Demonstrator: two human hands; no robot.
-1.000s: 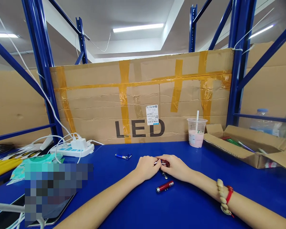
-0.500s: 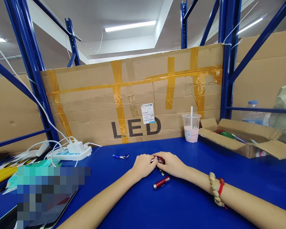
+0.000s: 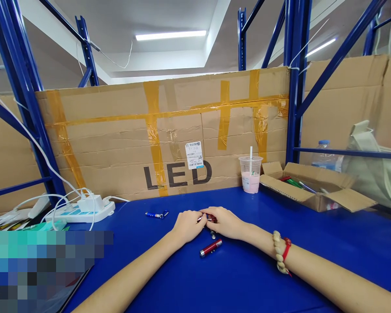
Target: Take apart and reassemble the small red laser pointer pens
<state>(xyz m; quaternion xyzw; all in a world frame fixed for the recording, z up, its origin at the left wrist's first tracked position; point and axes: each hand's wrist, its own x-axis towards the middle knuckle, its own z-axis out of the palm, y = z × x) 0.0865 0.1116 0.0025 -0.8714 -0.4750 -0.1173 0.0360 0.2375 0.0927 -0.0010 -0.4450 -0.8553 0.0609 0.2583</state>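
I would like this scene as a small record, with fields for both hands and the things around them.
left hand: fingers on a small dark red item, partly hidden
right hand: fingers on the same item
near side: red tube lying on the blue table
left side: blue tube; white power strip
right side: cup with pink drink; open cardboard box
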